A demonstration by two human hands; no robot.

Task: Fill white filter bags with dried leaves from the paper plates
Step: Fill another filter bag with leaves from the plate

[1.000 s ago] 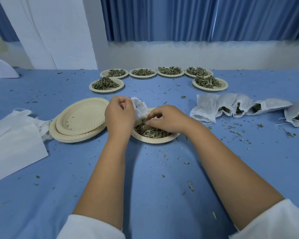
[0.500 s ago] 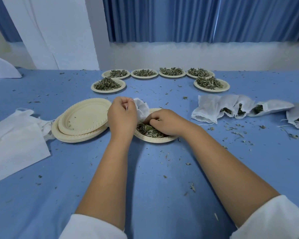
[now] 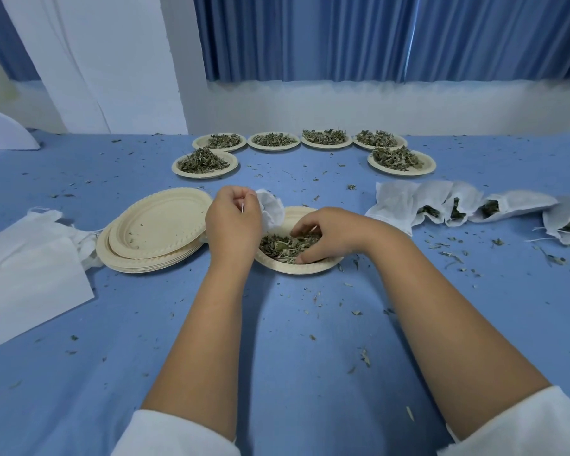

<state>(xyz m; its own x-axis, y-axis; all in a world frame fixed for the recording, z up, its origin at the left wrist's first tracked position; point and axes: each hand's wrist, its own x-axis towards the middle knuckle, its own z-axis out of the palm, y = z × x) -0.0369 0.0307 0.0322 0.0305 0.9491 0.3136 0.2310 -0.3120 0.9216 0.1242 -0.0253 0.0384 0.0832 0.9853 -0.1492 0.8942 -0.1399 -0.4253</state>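
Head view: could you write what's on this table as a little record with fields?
left hand: pinches an open white filter bag at the near plate edge
right hand: fingers curled around dried leaves on that plate
back: six paper plates of leaves
left: stack of empty plates, pile of empty bags
right: row of filled bags

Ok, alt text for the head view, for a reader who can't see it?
A person's left hand holds a white filter bag at the edge of a paper plate while the right hand gathers dried leaves from it. Stacked empty plates lie left, filled bags right, six leaf plates behind, on a blue cloth.
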